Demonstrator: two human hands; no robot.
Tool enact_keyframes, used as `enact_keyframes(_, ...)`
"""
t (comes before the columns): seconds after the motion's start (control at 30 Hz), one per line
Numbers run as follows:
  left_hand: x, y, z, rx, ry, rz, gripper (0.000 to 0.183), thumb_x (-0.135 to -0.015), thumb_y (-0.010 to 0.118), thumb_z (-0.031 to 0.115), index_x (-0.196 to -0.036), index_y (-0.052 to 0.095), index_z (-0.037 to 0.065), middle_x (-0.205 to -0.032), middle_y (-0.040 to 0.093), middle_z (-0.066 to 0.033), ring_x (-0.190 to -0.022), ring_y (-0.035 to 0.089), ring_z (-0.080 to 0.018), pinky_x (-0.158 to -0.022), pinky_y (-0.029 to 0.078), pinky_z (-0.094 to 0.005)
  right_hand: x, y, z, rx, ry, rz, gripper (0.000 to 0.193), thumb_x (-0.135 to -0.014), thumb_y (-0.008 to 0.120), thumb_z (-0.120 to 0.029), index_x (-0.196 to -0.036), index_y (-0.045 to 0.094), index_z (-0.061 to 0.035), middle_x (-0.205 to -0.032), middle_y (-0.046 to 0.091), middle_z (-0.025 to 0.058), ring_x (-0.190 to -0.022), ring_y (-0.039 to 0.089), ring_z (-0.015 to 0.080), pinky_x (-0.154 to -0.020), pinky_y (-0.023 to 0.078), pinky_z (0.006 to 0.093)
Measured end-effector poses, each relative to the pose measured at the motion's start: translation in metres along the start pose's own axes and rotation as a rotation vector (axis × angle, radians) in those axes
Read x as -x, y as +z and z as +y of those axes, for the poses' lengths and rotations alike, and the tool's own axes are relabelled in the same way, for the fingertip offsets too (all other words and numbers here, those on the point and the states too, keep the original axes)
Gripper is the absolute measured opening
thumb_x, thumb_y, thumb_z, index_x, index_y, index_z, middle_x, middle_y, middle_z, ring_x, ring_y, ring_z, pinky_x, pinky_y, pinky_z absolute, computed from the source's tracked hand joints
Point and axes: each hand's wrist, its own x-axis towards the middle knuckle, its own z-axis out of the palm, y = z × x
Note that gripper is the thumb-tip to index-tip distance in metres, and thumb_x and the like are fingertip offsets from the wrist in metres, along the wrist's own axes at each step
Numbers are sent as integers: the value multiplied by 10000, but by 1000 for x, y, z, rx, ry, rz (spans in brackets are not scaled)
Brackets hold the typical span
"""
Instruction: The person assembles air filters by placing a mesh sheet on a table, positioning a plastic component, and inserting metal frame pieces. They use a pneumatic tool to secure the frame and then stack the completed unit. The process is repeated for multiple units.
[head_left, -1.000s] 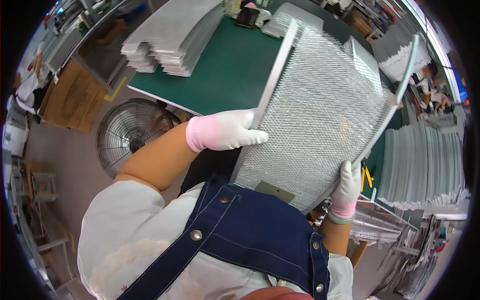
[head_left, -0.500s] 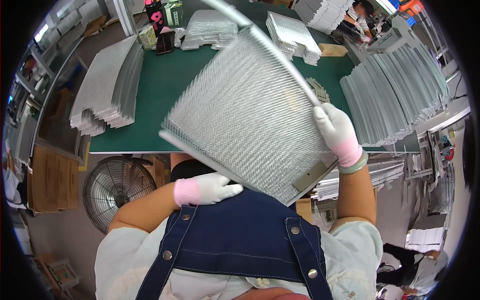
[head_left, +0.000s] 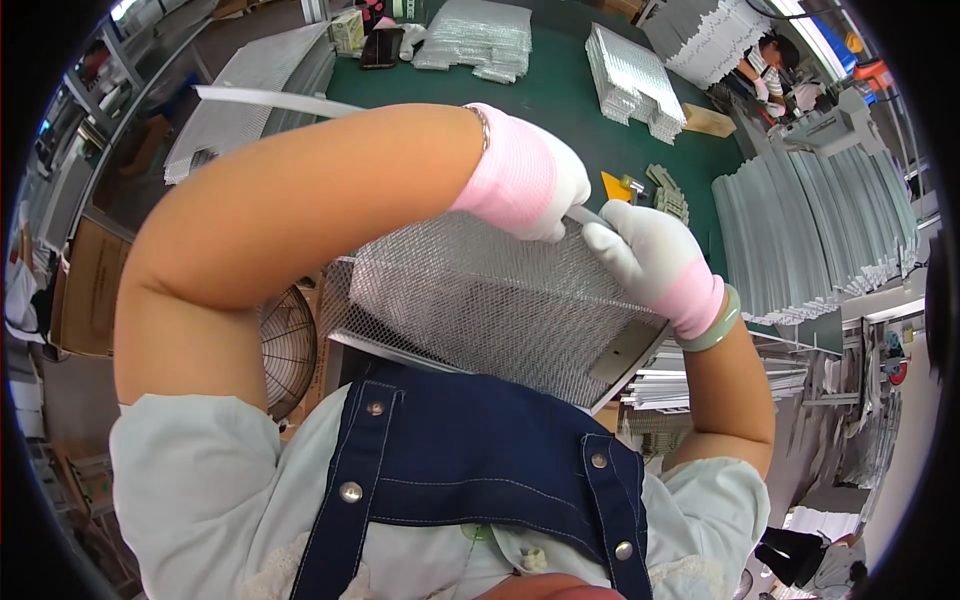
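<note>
A silver mesh panel with thin metal edging leans between my apron and the green table. My left hand, in a white glove with a pink cuff, is closed on a long metal strip at the panel's far right corner. The strip runs behind my left forearm and shows again at the far left. Closed on the same strip near that corner is my right hand, gloved alike. The gloves partly hide the strip's end. A flat grey plate lies along the panel's lower right edge.
Stacked mesh sheets and another stack lie on the green table. More sheets stand at left, with pale strips at right. A metal-headed tool lies beyond my right hand. A co-worker sits far right.
My left hand has risen from the panel's near edge to the far right corner, onto the strip. The strip has swung down to the left, and the panel lies lower.
</note>
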Motion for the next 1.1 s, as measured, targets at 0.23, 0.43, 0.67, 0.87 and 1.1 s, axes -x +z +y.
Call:
enact_keyframes(0.23, 14, 22, -12, 139, 56, 68, 322, -958, 596, 338, -1017, 628, 23, -808, 655, -145, -808, 665, -328, -726, 519, -428, 7, 14, -9, 243, -151, 179, 317, -939, 608, -357, -781, 568, -85, -666, 597, 109, -620, 625, 339, -562, 495, 426)
enact_keyframes(0.43, 18, 57, -35, -125, 90, 494, 325, -927, 607, 394, -861, 611, 76, -679, 635, -97, -678, 658, -329, -626, 523, -424, 2, 18, 14, 138, -164, 151, 322, -955, 594, -340, -773, 557, -78, -636, 581, 119, -597, 617, 338, -539, 480, 419)
enact_keyframes(0.67, 21, 65, -43, 24, 26, 412, 304, -941, 601, 357, -923, 626, 54, -765, 652, -128, -766, 661, -317, -693, 520, -407, -4, 24, 10, -30, -121, 143, 274, -923, 650, -300, -813, 630, -50, -683, 598, 136, -663, 628, 326, -600, 488, 400)
enact_keyframes(0.87, 40, 38, -66, 365, -105, 78, 341, -980, 555, 353, -1049, 622, 26, -854, 638, -153, -833, 637, -301, -758, 491, -392, -10, 11, 10, -259, 10, -28, 249, -917, 657, -257, -890, 654, -10, -736, 618, 159, -677, 622, 302, -642, 491, 360)
enact_keyframes(1.1, 38, 72, -81, 125, -40, 298, 268, -975, 565, 308, -1004, 600, 44, -875, 638, -161, -873, 632, -359, -782, 497, -455, -25, 36, 16, -77, -58, 33, 284, -947, 604, -284, -849, 621, -18, -754, 619, 173, -747, 638, 352, -666, 494, 416)
